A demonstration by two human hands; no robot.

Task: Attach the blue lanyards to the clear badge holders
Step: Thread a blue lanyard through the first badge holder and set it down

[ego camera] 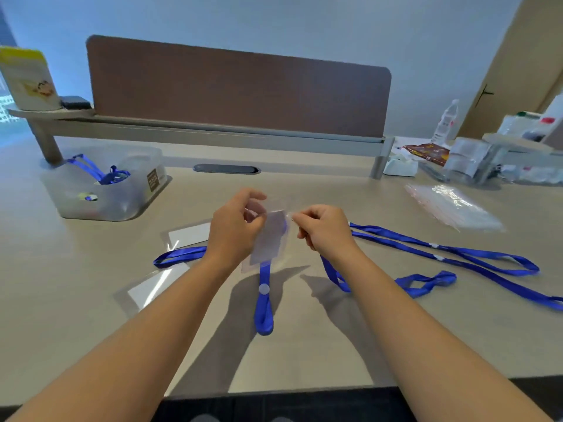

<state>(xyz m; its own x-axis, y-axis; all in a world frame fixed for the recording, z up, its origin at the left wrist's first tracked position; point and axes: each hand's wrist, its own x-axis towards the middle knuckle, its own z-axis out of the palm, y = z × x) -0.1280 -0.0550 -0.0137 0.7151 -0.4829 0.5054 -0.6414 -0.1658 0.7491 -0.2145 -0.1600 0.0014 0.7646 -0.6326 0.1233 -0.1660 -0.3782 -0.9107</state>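
Note:
Above the middle of the desk my left hand (236,228) holds a clear badge holder (269,239) with a white card inside, lifted and tilted. My right hand (323,229) pinches the end of a blue lanyard (335,275) right beside the holder's top edge. That lanyard trails under my right wrist to a loop at the right. Another blue lanyard (264,303) lies on the desk below the holder. Two more badge holders (189,234) (155,286) lie flat at the left, with a lanyard (179,255) between them.
A long blue lanyard (451,254) stretches across the right side of the desk. A translucent bin (103,190) with lanyards stands at the back left. A stack of clear sleeves (454,208) lies at the right. A brown divider (237,92) closes the back; clutter sits far right.

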